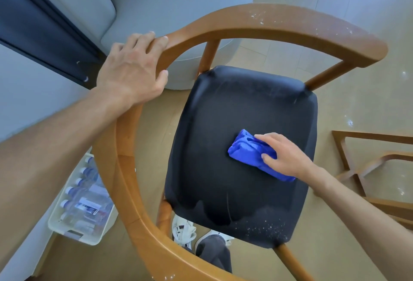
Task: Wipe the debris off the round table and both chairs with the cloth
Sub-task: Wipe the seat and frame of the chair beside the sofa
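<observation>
A wooden chair with a curved backrest rail [279, 22] and a dark padded seat [223, 124] fills the head view. My left hand [131, 70] grips the rail on the left side. My right hand [283, 154] presses a bunched blue cloth [248, 150] flat on the right half of the seat. White crumbs [266, 224] speckle the seat's near right corner. More white specks [261, 18] lie on the far stretch of the rail. The round table is out of view.
A grey sofa [169, 1] stands beyond the chair. A white bin of water bottles [82, 202] sits on the floor at the left. Wooden frame pieces [368, 160] lie at the right. My shoes [183, 229] show under the seat. Specks dot the tan floor.
</observation>
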Action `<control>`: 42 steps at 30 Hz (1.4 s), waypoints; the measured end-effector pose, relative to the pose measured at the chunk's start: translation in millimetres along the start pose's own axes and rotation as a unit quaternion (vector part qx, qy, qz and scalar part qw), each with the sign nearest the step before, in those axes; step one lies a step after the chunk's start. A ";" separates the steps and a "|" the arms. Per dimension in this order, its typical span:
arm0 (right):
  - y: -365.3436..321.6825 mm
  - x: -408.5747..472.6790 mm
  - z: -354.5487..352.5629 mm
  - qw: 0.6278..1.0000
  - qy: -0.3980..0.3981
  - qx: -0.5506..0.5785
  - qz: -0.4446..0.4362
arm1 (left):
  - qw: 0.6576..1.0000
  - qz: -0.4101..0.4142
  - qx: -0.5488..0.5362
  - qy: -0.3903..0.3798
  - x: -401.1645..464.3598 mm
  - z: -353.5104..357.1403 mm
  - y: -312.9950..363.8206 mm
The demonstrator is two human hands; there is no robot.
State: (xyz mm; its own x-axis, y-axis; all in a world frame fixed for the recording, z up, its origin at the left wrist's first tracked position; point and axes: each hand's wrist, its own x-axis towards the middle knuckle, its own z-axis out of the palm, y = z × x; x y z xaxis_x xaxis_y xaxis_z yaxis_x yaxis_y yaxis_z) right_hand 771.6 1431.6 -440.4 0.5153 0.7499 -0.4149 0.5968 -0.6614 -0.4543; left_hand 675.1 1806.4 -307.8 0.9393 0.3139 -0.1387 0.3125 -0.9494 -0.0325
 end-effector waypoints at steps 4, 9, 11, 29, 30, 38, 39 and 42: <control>3.0 12.8 -8.5 0.997 0.010 -0.074 0.031 | 1.000 0.002 -0.003 0.000 0.3 -1.1 -0.8; -11.2 14.3 24.3 0.967 0.151 -0.203 -0.003 | 1.000 0.004 -0.004 -0.001 -1.1 0.1 0.0; -13.3 12.7 41.2 0.966 0.146 -0.214 -0.007 | 1.000 0.005 -0.007 0.002 -0.6 0.5 -0.6; -71.4 -61.7 141.3 0.970 0.104 -0.187 -0.119 | 1.000 0.009 0.000 0.012 1.4 2.4 -3.6; -73.3 -68.1 144.1 0.963 0.084 -0.199 -0.158 | 1.000 0.009 -0.001 0.009 1.8 3.2 -3.0; -89.4 98.5 82.8 0.948 0.231 -0.213 0.043 | 1.000 0.007 0.003 0.010 0.1 7.9 -4.7; -97.8 105.6 85.0 0.945 0.235 -0.217 0.070 | 1.000 0.007 0.001 0.008 0.3 8.3 -4.6; -109.5 65.3 109.8 0.956 0.211 -0.202 -0.034 | 1.000 0.008 -0.007 0.012 0.6 6.8 -4.2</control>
State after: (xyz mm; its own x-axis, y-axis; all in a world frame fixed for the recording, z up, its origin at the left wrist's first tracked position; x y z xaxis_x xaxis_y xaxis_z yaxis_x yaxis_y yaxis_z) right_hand 672.3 1551.6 -504.3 0.6183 0.7859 -0.0022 0.7825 -0.6159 -0.0911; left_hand 673.4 1810.5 -314.4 0.9471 0.2999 -0.1144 0.3000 -0.9538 -0.0170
